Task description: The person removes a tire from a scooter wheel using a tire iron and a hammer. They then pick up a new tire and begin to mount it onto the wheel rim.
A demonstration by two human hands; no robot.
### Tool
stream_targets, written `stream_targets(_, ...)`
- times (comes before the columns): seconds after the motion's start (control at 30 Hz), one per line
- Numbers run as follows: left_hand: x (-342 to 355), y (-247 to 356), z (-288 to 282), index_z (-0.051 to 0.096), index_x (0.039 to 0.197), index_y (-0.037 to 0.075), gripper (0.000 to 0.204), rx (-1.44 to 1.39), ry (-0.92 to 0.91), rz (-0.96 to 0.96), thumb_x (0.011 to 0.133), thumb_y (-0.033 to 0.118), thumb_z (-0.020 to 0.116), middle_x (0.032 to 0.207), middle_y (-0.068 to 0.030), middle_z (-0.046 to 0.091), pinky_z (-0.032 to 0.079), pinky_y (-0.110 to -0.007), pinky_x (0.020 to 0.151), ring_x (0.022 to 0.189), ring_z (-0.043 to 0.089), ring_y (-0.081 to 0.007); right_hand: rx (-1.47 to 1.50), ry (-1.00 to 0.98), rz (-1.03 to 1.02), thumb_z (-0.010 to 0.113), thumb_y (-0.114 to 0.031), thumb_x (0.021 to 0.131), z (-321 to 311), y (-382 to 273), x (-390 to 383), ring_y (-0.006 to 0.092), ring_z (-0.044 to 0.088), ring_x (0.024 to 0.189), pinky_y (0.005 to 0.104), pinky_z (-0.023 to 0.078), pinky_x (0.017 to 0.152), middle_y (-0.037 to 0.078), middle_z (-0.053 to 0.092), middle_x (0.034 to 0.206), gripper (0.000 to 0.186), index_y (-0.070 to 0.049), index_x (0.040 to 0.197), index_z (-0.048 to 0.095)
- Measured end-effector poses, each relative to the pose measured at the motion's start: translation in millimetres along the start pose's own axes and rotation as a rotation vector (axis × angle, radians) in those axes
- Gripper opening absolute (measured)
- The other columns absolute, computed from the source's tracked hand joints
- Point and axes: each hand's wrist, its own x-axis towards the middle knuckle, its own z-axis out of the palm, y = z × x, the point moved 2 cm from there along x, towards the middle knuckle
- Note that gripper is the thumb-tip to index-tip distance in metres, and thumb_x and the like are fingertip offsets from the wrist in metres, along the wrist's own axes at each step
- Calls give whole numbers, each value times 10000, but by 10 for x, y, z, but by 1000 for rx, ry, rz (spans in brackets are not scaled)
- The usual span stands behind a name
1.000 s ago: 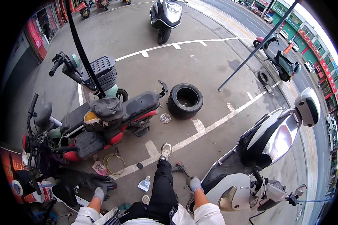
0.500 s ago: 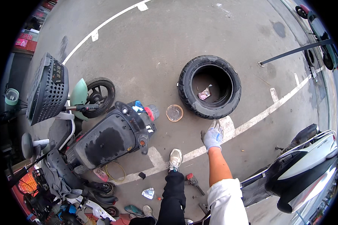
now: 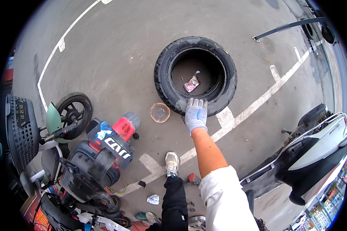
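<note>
A black scooter tyre lies flat on the grey pavement ahead of me. A crumpled pink wrapper sits in its hollow. My right hand, in a grey-blue glove, reaches forward from a white sleeve. Its spread fingers rest on the tyre's near wall, and I see no closed grip. My left hand is out of view. A round clear lid lies on the ground just left of my hand.
A black scooter with a red tail light stands at my left, with a dark basket beyond it. A white and black scooter is parked at my right. My white shoe stands on a painted white line.
I have leaned forward and down, so the tyre now fills much more of the view. My right hand has reached out from near my body to the tyre's near wall.
</note>
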Motion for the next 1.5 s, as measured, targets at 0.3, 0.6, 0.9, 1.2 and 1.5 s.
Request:
stream_targets(0.3,-75,904,694,653,947,89,334,427,241,272,1022,374,495,784,-94,657,485,-347,573,641,600,-205,697,-355,-27,789,-540,700,-2145,197,-142,381,680,1015,438,522,896,286,687,1063,774,95,1114,630)
stream_targets(0.6,-1125,1700,2124,660,1120,-6,311,441,54,629,999,258,549,930,-140,715,559,-329,743,788,693,-219,2338,-48,249,631,-358,961,-2746,541,-2301,229,660,1083,362,525,966,123,668,1236,535,37,1318,570)
stream_targets(0.9,-3272,1328,3296,548,1348,5,539,974,-427,1657,927,313,682,1161,-192,684,502,-354,963,1096,668,-256,2323,284,8,602,-356,985,-3839,173,-4816,279,601,1220,432,452,1098,113,618,1348,538,-37,1409,516)
stream_targets(1.2,-3872,-135,3193,487,1341,-58,786,864,-1127,1522,765,333,853,1215,-185,666,482,-345,991,1121,633,-229,2174,356,122,598,-409,969,-4183,-723,-6585,269,593,1220,412,454,1080,145,594,1362,622,0,1423,485)
stream_targets(1.5,-2241,-886,2714,538,1246,-38,597,529,-1007,1208,796,222,833,1196,-135,663,525,-347,935,1084,637,-183,1914,53,414,604,-323,964,-3326,-1185,-7442,181,652,990,328,520,885,111,699,1120,459,47,1237,618)
